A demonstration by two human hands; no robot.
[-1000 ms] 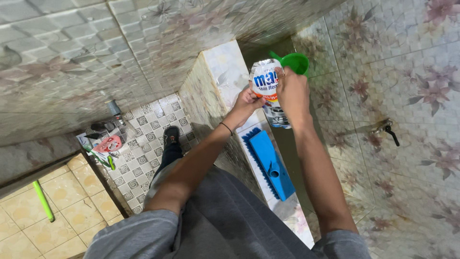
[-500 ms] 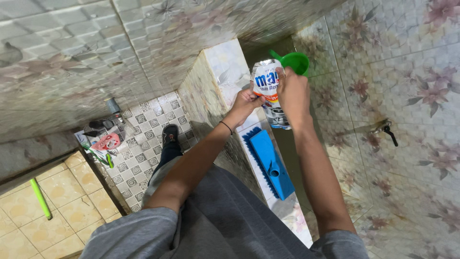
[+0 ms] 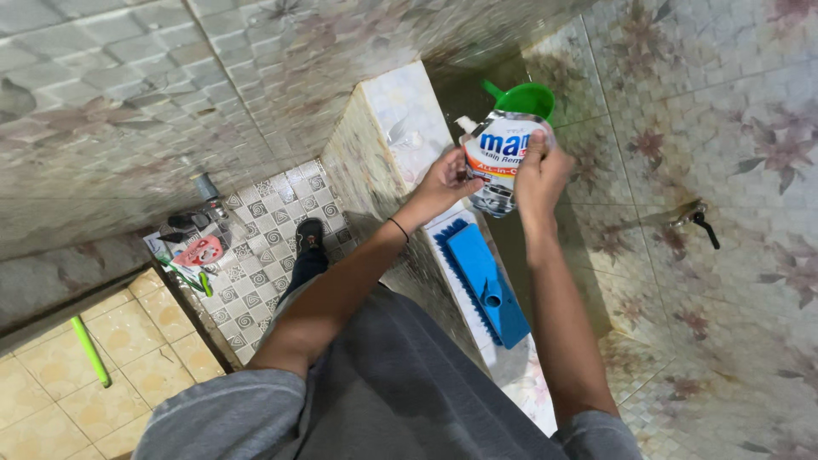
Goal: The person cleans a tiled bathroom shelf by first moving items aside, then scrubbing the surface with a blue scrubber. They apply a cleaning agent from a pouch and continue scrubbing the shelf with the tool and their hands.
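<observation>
While both hands hold the pouch [image 3: 501, 162] up over the ledge [image 3: 400, 111], left hand [image 3: 445, 181] grips its side and right hand [image 3: 540, 175] its edge. Keep it upright, spout up. The brush [image 3: 482, 281] lies below.

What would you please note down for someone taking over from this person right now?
Left hand: grip on the left edge of the pouch.
Right hand: grip on its right edge, near the top.
The pouch, a white spouted refill, is held over the tiled ledge, its cap on.
Blue brush lies on the ledge below; green dipper sits in the trough behind.
Done: pouch picked up. Left: pouch not yet opened, brush untouched.
</observation>
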